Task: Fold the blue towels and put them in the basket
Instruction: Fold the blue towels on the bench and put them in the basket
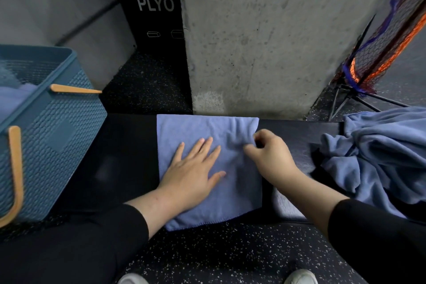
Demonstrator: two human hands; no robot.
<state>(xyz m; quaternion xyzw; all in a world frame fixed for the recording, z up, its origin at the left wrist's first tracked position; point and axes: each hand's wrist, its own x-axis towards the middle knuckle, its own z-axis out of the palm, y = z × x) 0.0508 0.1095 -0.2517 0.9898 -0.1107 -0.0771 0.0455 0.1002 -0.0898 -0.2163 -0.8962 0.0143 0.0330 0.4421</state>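
A blue towel [196,127] lies spread flat on a black bench top [124,159], its near edge hanging over the front. My left hand [193,173] presses flat on the towel's middle, fingers straight. My right hand [269,152] pinches a bunched fold of the same towel near its right edge. A pile of crumpled blue towels [378,159] sits at the right end of the bench. The blue woven basket [53,140] with tan wooden handles stands at the left, with blue towels [13,97] inside it.
A concrete pillar [265,37] rises right behind the bench. A black box marked PLYO [154,4] stands to its left. An orange and blue net on a black frame [380,53] leans at the far right. Speckled black floor [230,256] and my shoes are below.
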